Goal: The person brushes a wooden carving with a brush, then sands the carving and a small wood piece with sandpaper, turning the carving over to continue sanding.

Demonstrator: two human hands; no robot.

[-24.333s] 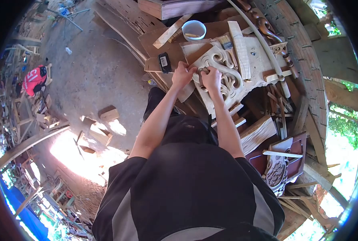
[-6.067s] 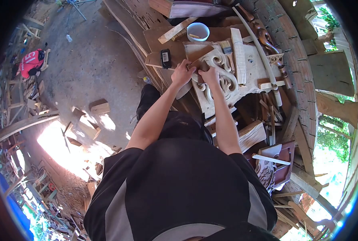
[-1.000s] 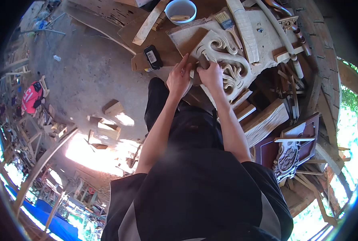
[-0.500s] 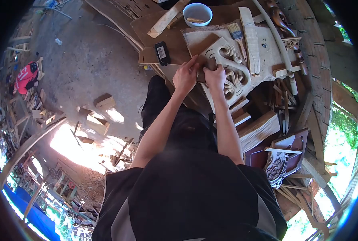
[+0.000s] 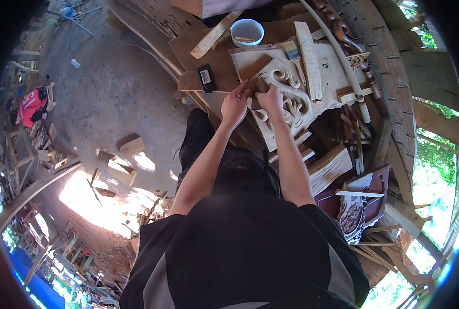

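Observation:
A carved wooden panel with scrolls and leaf shapes (image 5: 302,95) lies at a slant on the bench before me. Over its left edge, my right hand (image 5: 269,99) is closed on a small folded brown piece that looks like sandpaper (image 5: 262,85). Close beside it, my left hand (image 5: 234,107) has its fingers bent and pinched at the near side of that brown piece; their tips are partly hidden. Above both hands, a flat brown sheet (image 5: 252,68) rests against the panel's upper left.
Behind the panel lie a paintbrush (image 5: 293,51), a pale wood strip (image 5: 309,62) and a white bowl (image 5: 247,33) with a wooden-handled tool inside. A black labelled object (image 5: 206,78) sits left on cardboard. Wood offcuts (image 5: 332,167) crowd the right; blocks (image 5: 121,171) lie on the floor.
The view has shifted slightly, so the bench things appear lower and a little left. My hands stay together at the panel's left edge, with the brown piece moved slightly.

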